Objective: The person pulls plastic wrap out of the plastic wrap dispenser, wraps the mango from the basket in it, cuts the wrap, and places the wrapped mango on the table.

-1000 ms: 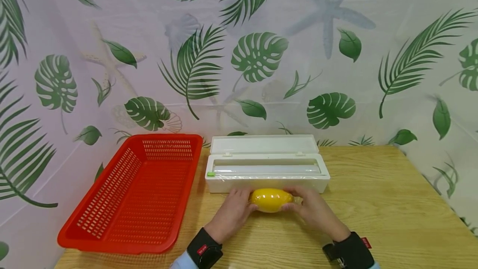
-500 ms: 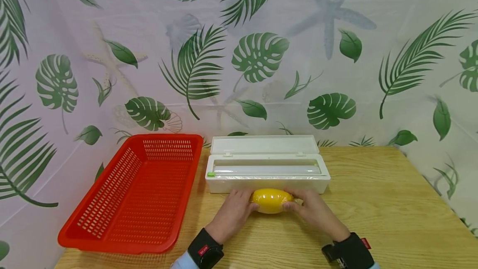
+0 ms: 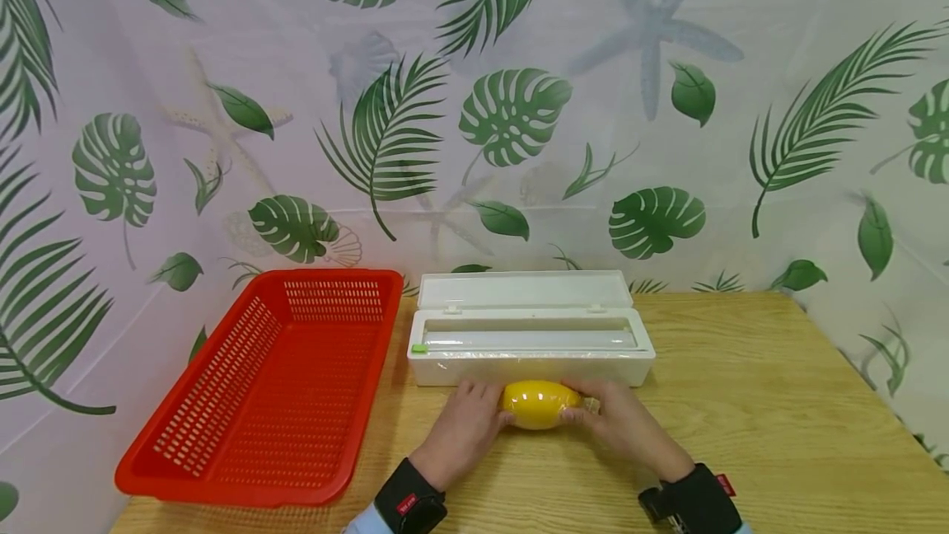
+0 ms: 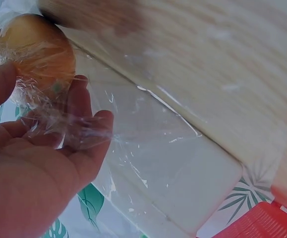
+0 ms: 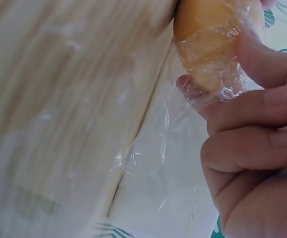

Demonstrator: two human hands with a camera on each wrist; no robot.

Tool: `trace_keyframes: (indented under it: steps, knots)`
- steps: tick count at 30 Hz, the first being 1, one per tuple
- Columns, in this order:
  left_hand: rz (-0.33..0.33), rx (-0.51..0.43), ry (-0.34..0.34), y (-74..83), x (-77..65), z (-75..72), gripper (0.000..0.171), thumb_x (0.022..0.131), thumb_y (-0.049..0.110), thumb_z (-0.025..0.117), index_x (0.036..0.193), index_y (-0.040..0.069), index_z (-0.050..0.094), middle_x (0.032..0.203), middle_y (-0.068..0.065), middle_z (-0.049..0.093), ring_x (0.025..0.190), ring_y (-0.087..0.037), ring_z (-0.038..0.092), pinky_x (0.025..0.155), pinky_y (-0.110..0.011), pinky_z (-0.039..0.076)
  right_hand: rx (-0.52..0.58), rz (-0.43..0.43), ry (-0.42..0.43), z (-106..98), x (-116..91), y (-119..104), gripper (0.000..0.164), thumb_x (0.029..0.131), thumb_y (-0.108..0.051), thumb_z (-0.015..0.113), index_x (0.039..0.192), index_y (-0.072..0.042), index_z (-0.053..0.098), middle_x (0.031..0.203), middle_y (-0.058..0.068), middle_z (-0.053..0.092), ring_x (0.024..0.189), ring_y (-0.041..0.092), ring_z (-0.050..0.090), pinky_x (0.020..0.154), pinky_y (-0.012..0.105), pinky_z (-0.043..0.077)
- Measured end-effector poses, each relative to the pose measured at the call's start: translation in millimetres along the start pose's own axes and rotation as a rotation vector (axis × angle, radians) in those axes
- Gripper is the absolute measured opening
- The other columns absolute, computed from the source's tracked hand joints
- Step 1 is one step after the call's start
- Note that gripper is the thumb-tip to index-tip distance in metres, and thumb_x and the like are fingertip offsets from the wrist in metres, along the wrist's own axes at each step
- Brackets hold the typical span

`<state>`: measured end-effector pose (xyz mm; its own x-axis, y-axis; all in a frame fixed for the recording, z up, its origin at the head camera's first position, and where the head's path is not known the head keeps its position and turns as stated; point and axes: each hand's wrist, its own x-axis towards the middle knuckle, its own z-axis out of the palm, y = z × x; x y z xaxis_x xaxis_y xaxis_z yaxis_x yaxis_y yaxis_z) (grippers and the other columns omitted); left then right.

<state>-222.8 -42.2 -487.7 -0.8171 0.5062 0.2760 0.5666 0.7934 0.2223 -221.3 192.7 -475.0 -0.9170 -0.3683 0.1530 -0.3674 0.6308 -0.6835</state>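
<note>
Head view, with the white box (image 3: 530, 369) as landmark: just left of the box stands a red basket (image 3: 289, 410) with slotted walls, on the wooden table (image 3: 771, 402). In front of the box's left half is the left hand (image 3: 463, 428), a black band (image 3: 411, 497) on its wrist; its thumb and fingers grip the fruit's left end. On the box's top left sits a green piece (image 3: 419, 348). The box's lid (image 3: 522, 290) is tipped back, and a pale roll (image 3: 530, 339) lies along its opening. The yellow fruit (image 3: 537, 405) is close in front of the box's middle, held between both hands, its skin shiny with clear film (image 4: 44, 119). That film is crumpled at the left fingers and also shows as glints across the box in both wrist views. In front of the box's right half, the right hand (image 3: 623, 423) pinches the fruit's other end, thumb on its side; it wears a black band too. Behind the box hangs a leaf-print cloth (image 3: 460, 15).
</note>
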Motion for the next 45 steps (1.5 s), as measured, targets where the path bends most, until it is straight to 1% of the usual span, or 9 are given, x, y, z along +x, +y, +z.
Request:
trace_keyframes:
  steps: [3, 7, 11, 15, 18, 22, 30, 40, 45]
  knots:
    - [-0.01, -0.001, -0.006, -0.1, -0.4, 1.5, 0.038, 0.089, 0.033, 0.057, 0.117, 0.007, 0.053, 0.102, -0.006, 0.061, 0.091, -0.02, 0.044, 0.084, -0.036, 0.044, -0.007, 0.027, 0.008, 0.7, 0.0, -2.4, 0.043, 0.082, -0.025, 0.065, 0.118, -0.003, 0.06, 0.117, 0.016, 0.063, 0.107, 0.027, 0.054, 0.09, 0.053, 0.044]
    - [-0.016, 0.008, -0.02, 0.0, -0.4, 1.9, 0.039, 0.089, 0.034, 0.056, 0.118, 0.008, 0.053, 0.103, -0.006, 0.06, 0.092, -0.02, 0.045, 0.085, -0.037, 0.044, -0.062, 0.064, 0.034, 1.5, 0.4, -5.1, 0.044, 0.079, -0.024, 0.068, 0.118, -0.005, 0.061, 0.115, 0.016, 0.062, 0.106, 0.03, 0.053, 0.09, 0.054, 0.044]
    - [-0.016, 0.014, -0.006, -0.3, -0.3, 0.8, 0.039, 0.088, 0.035, 0.058, 0.116, 0.008, 0.054, 0.103, -0.008, 0.055, 0.091, -0.021, 0.043, 0.082, -0.036, 0.046, -0.101, 0.053, 0.065, 2.1, 0.2, -5.3, 0.046, 0.077, -0.022, 0.07, 0.118, -0.004, 0.06, 0.112, 0.017, 0.061, 0.102, 0.031, 0.052, 0.087, 0.054, 0.045]
    - [-0.011, 0.011, 0.015, -0.9, -0.8, -0.3, 0.039, 0.086, 0.035, 0.06, 0.114, 0.008, 0.056, 0.104, -0.01, 0.05, 0.092, -0.021, 0.041, 0.078, -0.035, 0.047, -0.067, 0.023, 0.085, 2.7, -0.4, -2.9, 0.05, 0.076, -0.02, 0.072, 0.121, -0.006, 0.056, 0.112, 0.014, 0.062, 0.098, 0.026, 0.054, 0.084, 0.052, 0.047]
    - [0.0, 0.014, 0.013, -0.5, -1.0, -0.8, 0.039, 0.087, 0.035, 0.059, 0.114, 0.007, 0.055, 0.102, -0.008, 0.051, 0.092, -0.02, 0.042, 0.08, -0.034, 0.046, -0.034, 0.026, 0.081, 3.0, -0.6, -0.5, 0.046, 0.076, -0.022, 0.072, 0.118, -0.01, 0.057, 0.108, 0.009, 0.064, 0.094, 0.021, 0.054, 0.083, 0.05, 0.047]
    - [0.006, 0.024, -0.006, 0.6, -0.3, -0.5, 0.039, 0.089, 0.034, 0.057, 0.115, 0.006, 0.053, 0.099, -0.006, 0.054, 0.093, -0.019, 0.043, 0.085, -0.034, 0.044, -0.018, 0.035, 0.063, 2.4, 0.2, 1.2, 0.039, 0.078, -0.024, 0.07, 0.112, -0.01, 0.061, 0.104, 0.006, 0.066, 0.095, 0.019, 0.053, 0.085, 0.05, 0.045]
    - [-0.027, 0.039, -0.059, 3.7, 1.4, -0.5, 0.04, 0.091, 0.035, 0.054, 0.117, 0.005, 0.052, 0.101, -0.006, 0.051, 0.094, -0.018, 0.042, 0.086, -0.036, 0.045, -0.035, 0.052, 0.052, 1.1, 0.0, 2.7, 0.042, 0.079, -0.028, 0.068, 0.115, -0.007, 0.061, 0.109, 0.01, 0.066, 0.101, 0.023, 0.054, 0.087, 0.052, 0.045]
    - [-0.036, 0.036, -0.068, 2.8, 1.1, 0.4, 0.038, 0.091, 0.036, 0.052, 0.114, 0.005, 0.053, 0.097, -0.005, 0.048, 0.089, -0.018, 0.04, 0.083, -0.033, 0.044, -0.03, 0.044, 0.049, 1.0, -0.2, 3.8, 0.04, 0.08, -0.029, 0.067, 0.113, -0.006, 0.063, 0.108, 0.009, 0.067, 0.1, 0.023, 0.055, 0.085, 0.051, 0.047]
    - [-0.017, 0.029, -0.05, 2.7, -0.5, -0.6, 0.036, 0.092, 0.035, 0.052, 0.112, 0.005, 0.054, 0.094, -0.004, 0.047, 0.087, -0.018, 0.039, 0.081, -0.033, 0.044, -0.003, 0.038, 0.042, 0.5, -1.0, 2.0, 0.036, 0.081, -0.025, 0.067, 0.111, -0.007, 0.064, 0.106, 0.008, 0.068, 0.098, 0.02, 0.056, 0.083, 0.049, 0.048]
